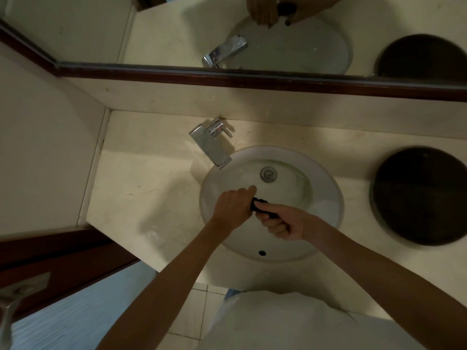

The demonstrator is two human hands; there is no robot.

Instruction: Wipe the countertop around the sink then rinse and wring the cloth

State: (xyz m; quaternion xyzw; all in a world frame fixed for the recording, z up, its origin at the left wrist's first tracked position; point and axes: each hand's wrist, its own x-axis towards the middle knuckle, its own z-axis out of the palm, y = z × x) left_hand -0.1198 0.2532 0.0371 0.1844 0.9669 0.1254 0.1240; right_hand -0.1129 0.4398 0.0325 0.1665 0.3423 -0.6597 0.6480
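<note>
Cloth: the dark cloth is bunched into a tight roll, hanging over the middle of the sink, not touching the bowl as far as I can see.
Left hand: the left hand is fisted, fingers clamped round one end of the cloth.
Right hand: the right hand is doing the same, fingers curled shut on the other end.
Stage: looks like the wringing bit, so I'm guessing wiping and rinsing are behind us. Can't tell if water is dripping out.
Counter: the countertop is showing a faint wet-looking sheen left of the bowl, which is hinting it's been wiped.
Left to do: probably just finishing the squeeze.
Tap: the faucet is sitting at the back left, spout over the rim, no stream visible.
Other stuff: a round dark tray is parked on the right, well apart from the hands; mirror behind.
In the way: nothing really.
</note>
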